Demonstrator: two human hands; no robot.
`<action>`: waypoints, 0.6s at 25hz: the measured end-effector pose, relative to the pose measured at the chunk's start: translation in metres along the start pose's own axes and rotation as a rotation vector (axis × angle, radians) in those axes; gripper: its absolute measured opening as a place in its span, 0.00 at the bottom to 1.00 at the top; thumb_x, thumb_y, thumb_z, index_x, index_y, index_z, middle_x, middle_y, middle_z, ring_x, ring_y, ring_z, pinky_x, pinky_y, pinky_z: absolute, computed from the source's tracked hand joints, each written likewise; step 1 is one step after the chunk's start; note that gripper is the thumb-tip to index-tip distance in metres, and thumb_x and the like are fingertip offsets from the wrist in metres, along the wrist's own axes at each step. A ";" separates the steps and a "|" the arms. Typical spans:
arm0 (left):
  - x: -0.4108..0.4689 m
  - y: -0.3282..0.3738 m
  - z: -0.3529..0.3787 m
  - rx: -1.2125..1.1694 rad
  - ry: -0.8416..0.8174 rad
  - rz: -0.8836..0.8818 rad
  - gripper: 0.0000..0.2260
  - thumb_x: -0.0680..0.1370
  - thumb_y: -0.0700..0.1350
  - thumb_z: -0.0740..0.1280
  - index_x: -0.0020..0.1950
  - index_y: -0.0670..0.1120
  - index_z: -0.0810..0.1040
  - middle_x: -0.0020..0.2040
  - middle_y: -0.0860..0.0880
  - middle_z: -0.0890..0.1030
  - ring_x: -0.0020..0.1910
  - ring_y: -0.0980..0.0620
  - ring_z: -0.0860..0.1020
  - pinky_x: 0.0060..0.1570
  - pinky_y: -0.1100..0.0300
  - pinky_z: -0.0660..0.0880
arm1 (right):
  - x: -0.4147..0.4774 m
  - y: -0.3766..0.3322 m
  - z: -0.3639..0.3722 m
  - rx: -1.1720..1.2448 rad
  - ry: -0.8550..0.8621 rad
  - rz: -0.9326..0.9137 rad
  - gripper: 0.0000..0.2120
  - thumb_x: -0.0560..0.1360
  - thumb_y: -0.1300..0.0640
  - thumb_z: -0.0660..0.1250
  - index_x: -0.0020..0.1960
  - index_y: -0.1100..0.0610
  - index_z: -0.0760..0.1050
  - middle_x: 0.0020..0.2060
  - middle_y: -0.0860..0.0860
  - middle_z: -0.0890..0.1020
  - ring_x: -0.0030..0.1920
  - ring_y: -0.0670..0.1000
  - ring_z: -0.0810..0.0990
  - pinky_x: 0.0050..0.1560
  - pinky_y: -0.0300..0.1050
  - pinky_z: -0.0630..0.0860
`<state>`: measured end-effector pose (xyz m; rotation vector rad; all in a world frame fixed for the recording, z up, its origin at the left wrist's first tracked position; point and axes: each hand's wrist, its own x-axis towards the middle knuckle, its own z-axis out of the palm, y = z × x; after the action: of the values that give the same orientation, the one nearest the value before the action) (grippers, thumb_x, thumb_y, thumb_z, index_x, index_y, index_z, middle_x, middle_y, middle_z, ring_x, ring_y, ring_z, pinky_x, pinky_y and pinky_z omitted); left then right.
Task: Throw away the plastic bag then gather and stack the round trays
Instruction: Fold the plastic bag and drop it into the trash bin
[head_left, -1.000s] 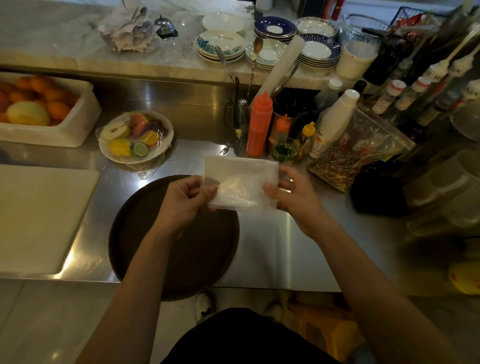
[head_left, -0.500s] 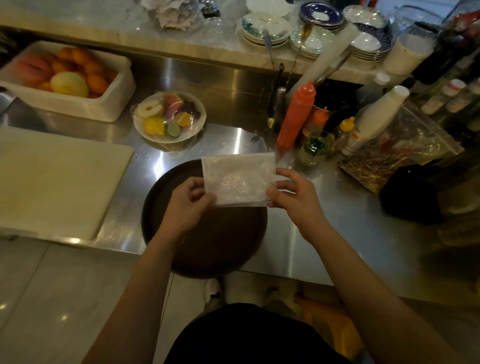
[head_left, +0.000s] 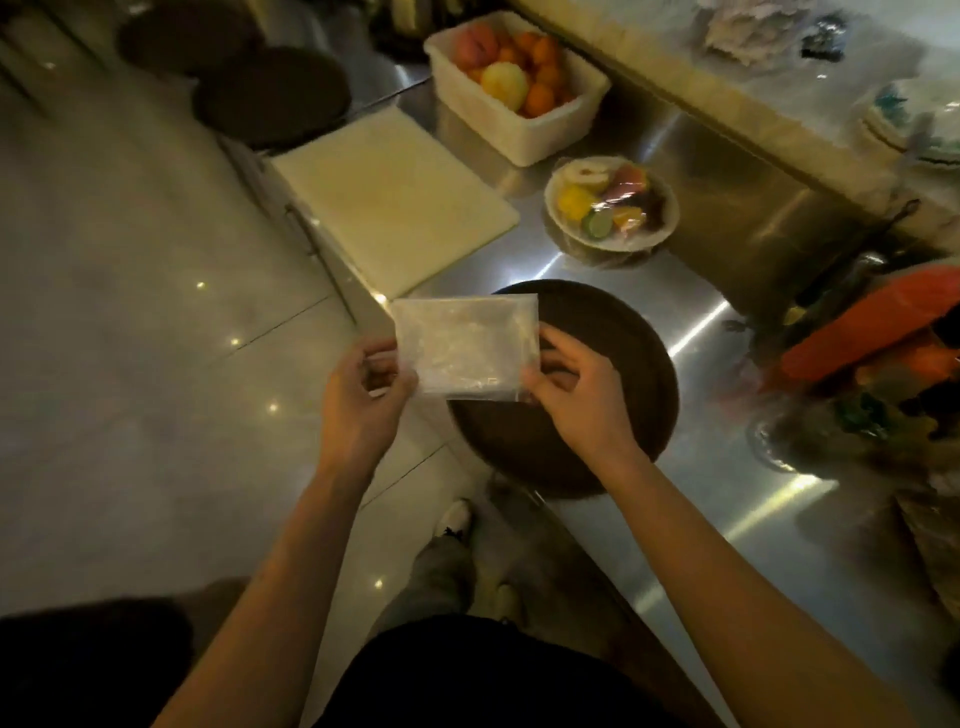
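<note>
A folded clear plastic bag (head_left: 465, 345) is held flat between both hands, above the counter's front edge. My left hand (head_left: 363, 395) pinches its left side and my right hand (head_left: 576, 395) pinches its right side. Beneath my right hand a round dark brown tray (head_left: 618, 358) lies on the steel counter (head_left: 727, 499), hanging slightly over the front edge. Two more round dark trays (head_left: 272, 96) (head_left: 182, 36) lie at the far left, past the cutting board.
A white cutting board (head_left: 389, 202) lies left of the tray. Behind it stands a white tub of fruit (head_left: 519, 85). A plate of wrapped cut fruit (head_left: 610, 205) sits behind the tray. An orange squeeze bottle (head_left: 872, 322) and clutter crowd the right. Tiled floor (head_left: 130, 312) lies at the left.
The view has swung left, bringing the floor and two far trays into sight. Both hands have carried the bag left, off the middle of the brown tray toward the counter's edge.
</note>
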<state>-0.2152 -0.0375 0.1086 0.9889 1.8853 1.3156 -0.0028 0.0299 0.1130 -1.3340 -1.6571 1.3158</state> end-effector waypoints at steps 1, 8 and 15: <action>-0.016 -0.009 -0.022 0.007 0.092 -0.016 0.14 0.74 0.39 0.71 0.58 0.49 0.77 0.48 0.47 0.83 0.47 0.51 0.82 0.47 0.56 0.81 | -0.002 -0.005 0.021 0.009 -0.082 -0.040 0.25 0.76 0.60 0.68 0.72 0.53 0.68 0.56 0.49 0.82 0.52 0.45 0.83 0.51 0.42 0.82; -0.109 -0.050 -0.134 0.031 0.550 -0.164 0.18 0.76 0.42 0.71 0.65 0.49 0.74 0.54 0.50 0.79 0.49 0.53 0.80 0.45 0.64 0.78 | -0.030 -0.038 0.155 0.024 -0.430 -0.161 0.19 0.78 0.60 0.66 0.69 0.56 0.72 0.53 0.51 0.82 0.44 0.46 0.85 0.43 0.40 0.82; -0.194 -0.107 -0.250 0.044 0.861 -0.264 0.20 0.78 0.42 0.67 0.69 0.50 0.72 0.54 0.51 0.78 0.49 0.55 0.79 0.42 0.72 0.76 | -0.095 -0.076 0.310 -0.041 -0.718 -0.312 0.15 0.80 0.59 0.64 0.66 0.55 0.75 0.52 0.47 0.83 0.40 0.47 0.84 0.40 0.38 0.82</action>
<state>-0.3438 -0.3460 0.0977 0.1392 2.5510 1.6836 -0.2793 -0.1557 0.1013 -0.5895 -2.2524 1.6733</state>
